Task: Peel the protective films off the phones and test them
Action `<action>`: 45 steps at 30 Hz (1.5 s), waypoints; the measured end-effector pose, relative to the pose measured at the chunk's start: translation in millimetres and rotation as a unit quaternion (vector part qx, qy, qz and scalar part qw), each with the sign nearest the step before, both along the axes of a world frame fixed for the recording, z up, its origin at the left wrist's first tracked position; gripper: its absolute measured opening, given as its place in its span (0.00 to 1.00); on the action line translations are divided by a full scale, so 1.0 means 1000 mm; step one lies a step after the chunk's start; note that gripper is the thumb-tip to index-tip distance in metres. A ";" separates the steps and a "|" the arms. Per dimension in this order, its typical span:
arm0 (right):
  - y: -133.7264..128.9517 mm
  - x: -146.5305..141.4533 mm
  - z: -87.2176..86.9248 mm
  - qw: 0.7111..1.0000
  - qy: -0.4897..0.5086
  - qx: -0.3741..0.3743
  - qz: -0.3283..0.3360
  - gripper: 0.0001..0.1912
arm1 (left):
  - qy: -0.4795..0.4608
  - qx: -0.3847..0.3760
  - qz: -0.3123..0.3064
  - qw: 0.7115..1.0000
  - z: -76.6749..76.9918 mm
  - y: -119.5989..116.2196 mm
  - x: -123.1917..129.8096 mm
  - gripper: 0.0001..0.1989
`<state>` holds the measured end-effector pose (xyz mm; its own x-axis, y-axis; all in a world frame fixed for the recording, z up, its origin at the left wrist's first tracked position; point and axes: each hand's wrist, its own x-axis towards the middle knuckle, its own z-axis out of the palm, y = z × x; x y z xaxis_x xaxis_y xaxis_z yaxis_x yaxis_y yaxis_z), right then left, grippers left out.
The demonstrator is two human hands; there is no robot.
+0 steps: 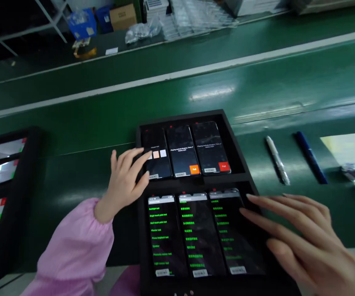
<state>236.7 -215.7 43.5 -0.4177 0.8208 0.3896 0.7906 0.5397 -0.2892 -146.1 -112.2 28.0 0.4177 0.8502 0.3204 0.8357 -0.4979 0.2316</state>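
Note:
A black tray [239, 177] holds several phones in two rows. My left hand [124, 176], fingers apart, has its index fingertip at the upper left phone [158, 166], whose screen shows small pale squares. Beside it, the upper middle phone [182, 139] and upper right phone [208, 135] show a line of text and a "Fail" button. Lists of green text fill the lower left phone [165, 226], lower middle phone [200, 230] and lower right phone [235, 230]. My right hand [303, 238] is spread over the tray's right edge, fingertips close to the lower right phone, holding nothing.
Another black tray [7, 197] with several lit phones lies at the left. On the green bench [103, 98], right of the phones, lie a silver pen [277, 160], a blue pen [311, 156] and pale paper [350, 150]. Blue bins [83, 24], a carton [123, 17] and plastic bags [143, 31] stand behind.

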 end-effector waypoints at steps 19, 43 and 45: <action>0.106 -0.018 -0.039 0.995 0.050 0.053 0.075 0.14 | 0.011 -0.041 0.032 0.999 -0.018 -0.031 -0.015 0.20; 0.209 -0.024 -0.017 0.997 0.003 -0.058 -0.059 0.27 | 0.055 -0.048 -0.008 0.997 0.014 0.105 0.056 0.21; 0.194 -0.023 -0.013 0.998 -0.004 -0.057 -0.026 0.25 | 0.056 -0.047 -0.010 0.997 0.013 0.111 0.062 0.21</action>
